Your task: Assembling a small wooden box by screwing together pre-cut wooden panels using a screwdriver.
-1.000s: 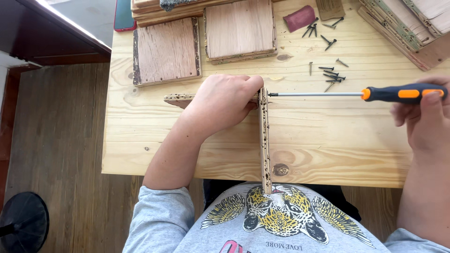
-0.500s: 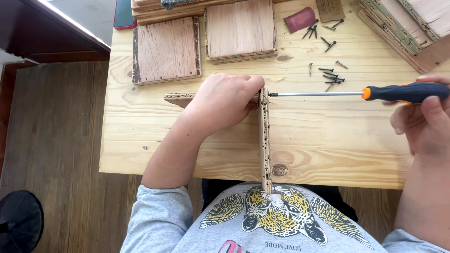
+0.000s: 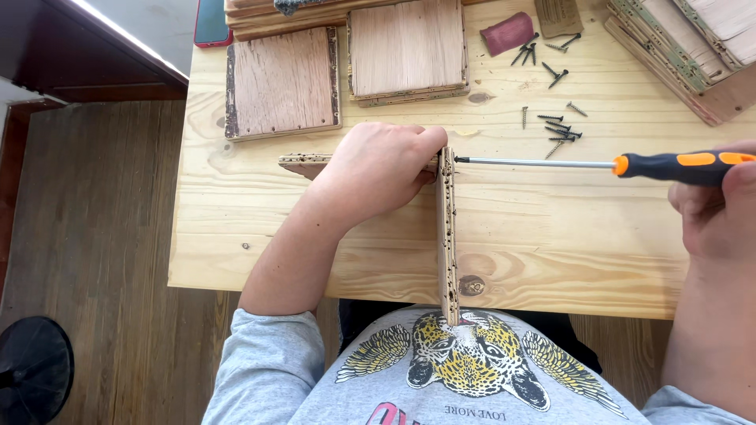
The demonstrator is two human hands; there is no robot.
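My left hand (image 3: 378, 169) grips the far end of a worn wooden board (image 3: 448, 236) that stands on edge, running from mid-table toward my chest. A second board (image 3: 303, 164) lies flat under that hand, sticking out to the left. My right hand (image 3: 720, 208) holds an orange-and-black screwdriver (image 3: 677, 166) level with the table. Its long steel shaft (image 3: 535, 163) points left, and the tip meets the upright board near its far end.
Loose dark screws (image 3: 555, 126) lie scattered behind the shaft. Two square wooden panels (image 3: 283, 83) (image 3: 408, 51) rest at the back, stacked boards (image 3: 693, 47) at the right corner, a reddish block (image 3: 508, 33) and a phone (image 3: 213, 22). The pine table (image 3: 551, 252) ends at my chest.
My right hand has shifted on the screwdriver handle, as in turning it. The left hand and both boards have stayed in place.
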